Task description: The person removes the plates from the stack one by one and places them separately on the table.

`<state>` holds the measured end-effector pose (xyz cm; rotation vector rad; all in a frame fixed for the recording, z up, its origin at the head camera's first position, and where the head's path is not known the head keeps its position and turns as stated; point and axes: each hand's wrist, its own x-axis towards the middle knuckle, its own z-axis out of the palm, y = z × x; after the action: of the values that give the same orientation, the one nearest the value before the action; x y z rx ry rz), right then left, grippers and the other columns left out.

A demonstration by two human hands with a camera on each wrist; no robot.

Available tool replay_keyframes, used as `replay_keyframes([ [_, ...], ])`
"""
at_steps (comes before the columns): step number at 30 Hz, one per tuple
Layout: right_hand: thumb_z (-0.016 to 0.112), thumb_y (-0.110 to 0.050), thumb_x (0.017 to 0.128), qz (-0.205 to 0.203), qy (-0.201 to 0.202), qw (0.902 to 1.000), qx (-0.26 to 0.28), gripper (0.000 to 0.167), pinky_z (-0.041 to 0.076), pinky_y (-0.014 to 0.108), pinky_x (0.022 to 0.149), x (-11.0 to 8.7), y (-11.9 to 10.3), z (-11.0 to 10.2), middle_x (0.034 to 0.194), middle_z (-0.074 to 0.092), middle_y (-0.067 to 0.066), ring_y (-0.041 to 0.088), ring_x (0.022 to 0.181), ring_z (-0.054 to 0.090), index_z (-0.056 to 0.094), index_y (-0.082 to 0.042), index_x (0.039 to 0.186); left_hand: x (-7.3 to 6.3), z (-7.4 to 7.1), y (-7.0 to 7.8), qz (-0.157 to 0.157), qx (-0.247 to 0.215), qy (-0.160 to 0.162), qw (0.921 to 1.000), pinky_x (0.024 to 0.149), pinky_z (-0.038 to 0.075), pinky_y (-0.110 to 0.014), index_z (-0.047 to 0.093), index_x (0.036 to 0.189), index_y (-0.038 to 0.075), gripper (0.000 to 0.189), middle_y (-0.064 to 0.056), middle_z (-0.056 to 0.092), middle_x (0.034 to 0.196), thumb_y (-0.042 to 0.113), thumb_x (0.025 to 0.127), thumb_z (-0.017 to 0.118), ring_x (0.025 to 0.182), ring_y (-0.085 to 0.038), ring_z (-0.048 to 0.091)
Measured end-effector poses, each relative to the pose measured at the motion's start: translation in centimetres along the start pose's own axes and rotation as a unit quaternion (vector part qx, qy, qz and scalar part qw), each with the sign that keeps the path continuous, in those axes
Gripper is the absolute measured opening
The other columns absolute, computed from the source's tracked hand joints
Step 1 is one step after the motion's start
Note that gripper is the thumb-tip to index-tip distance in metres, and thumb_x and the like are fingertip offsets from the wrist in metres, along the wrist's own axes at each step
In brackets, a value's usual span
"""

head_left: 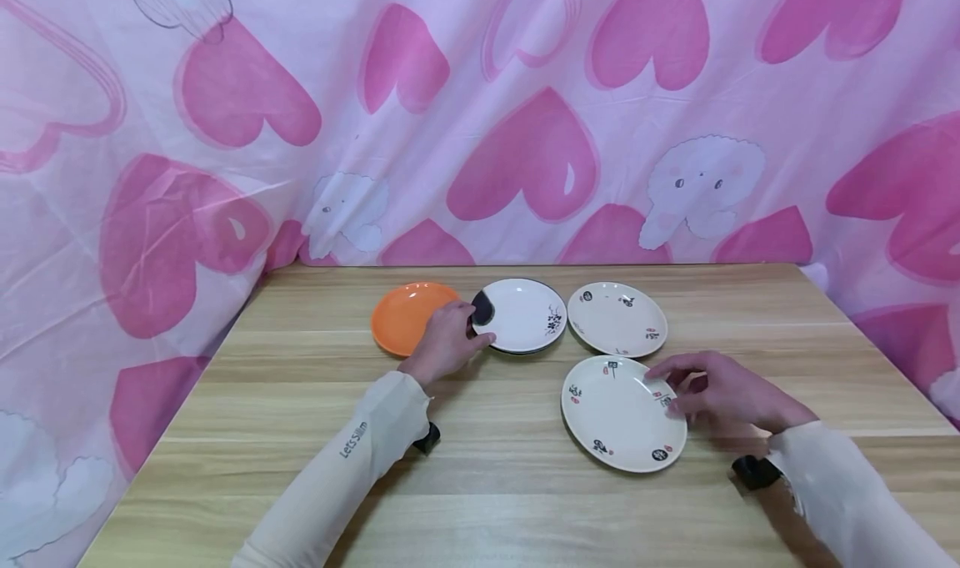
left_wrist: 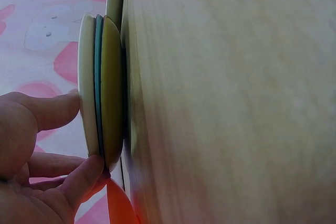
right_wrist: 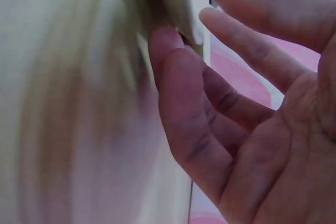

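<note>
My left hand (head_left: 446, 340) grips the left rim of a white plate (head_left: 525, 314) with a dark patch and small dark flowers. In the left wrist view, this plate is the pale top layer of a stack, above a teal layer (left_wrist: 98, 77) and a yellowish one (left_wrist: 111, 93). The thumb and a finger touch the stack's edge there. At the right, my right hand (head_left: 716, 393) holds the right rim of a cream plate (head_left: 622, 418) with small black and red marks. Its fingertips overlap the plate's edge; the right wrist view is blurred around it.
An orange plate (head_left: 405, 318) lies left of the white stack, partly behind my left hand. Another cream plate (head_left: 618, 318) stands to the stack's right, just behind the held one. The wooden table (head_left: 480, 501) ends at a pink heart-patterned curtain (head_left: 525, 151).
</note>
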<state>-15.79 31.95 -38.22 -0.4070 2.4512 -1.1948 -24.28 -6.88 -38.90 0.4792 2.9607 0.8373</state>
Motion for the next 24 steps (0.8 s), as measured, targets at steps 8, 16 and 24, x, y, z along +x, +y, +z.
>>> replay_keyframes([
  [8, 0.078, -0.011, 0.082, 0.005, 0.015, 0.9987, -0.049, 0.046, 0.056, 0.027, 0.063, 0.6, -1.2, -1.3, 0.096, 0.064, 0.010, 0.010, 0.076, 0.062, 0.065, -0.003, 0.125, 0.0, 0.0, -0.1, -0.003, 0.000, 0.000, 1.0000, 0.096, 0.052, -0.039, 0.063, 0.127, -0.005, 0.053, -0.017, 0.064, 0.125, 0.033, 0.092, 0.073, 0.110, -0.028, 0.059],
  [16, 0.072, -0.005, 0.085, 0.021, 0.026, 0.9982, -0.050, 0.049, 0.054, 0.027, 0.061, 1.6, -2.9, -2.2, 0.096, 0.067, 0.013, 0.011, 0.074, 0.064, 0.059, 0.004, 0.131, 0.0, -0.1, 0.0, -0.004, 0.004, 0.001, 1.0000, 0.101, 0.051, -0.041, 0.063, 0.128, -0.005, 0.054, -0.018, 0.064, 0.128, 0.034, 0.092, 0.073, 0.115, -0.030, 0.059],
  [24, 0.071, -0.007, 0.086, 0.011, 0.081, 0.9927, -0.088, 0.039, 0.052, 0.024, 0.061, 2.8, -4.0, -2.1, 0.095, 0.065, 0.010, 0.014, 0.078, 0.063, 0.064, 0.001, 0.124, 0.0, 0.0, 0.0, -0.003, -0.004, 0.003, 1.0000, 0.099, 0.051, -0.040, 0.064, 0.125, -0.004, 0.051, -0.017, 0.064, 0.127, 0.033, 0.092, 0.073, 0.113, -0.029, 0.059],
])
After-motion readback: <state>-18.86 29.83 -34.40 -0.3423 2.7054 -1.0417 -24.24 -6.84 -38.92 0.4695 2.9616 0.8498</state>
